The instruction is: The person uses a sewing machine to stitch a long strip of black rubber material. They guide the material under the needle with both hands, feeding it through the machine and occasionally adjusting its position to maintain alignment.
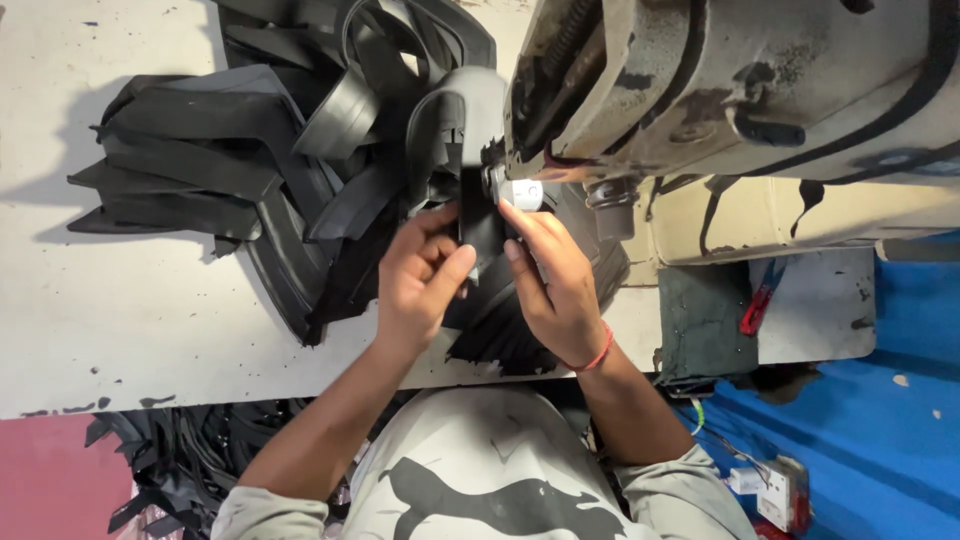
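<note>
My left hand (420, 280) and my right hand (550, 280) together pinch a narrow black strip (480, 225) of leather-like material. The strip stands upright between my fingers, right under the needle area of a worn cream sewing machine (740, 80). My right fingertips touch the strip beside a small silver roller part (523, 193) of the machine. The strip curves up and over behind my hands into a black loop (450, 110).
A large pile of black cut pieces (230, 160) lies on the white worktable (130, 330) to the left. More black scraps (170, 460) hang below the table's edge. Red-handled snips (762, 298) rest on the machine's right side. Blue floor (880, 400) lies beyond.
</note>
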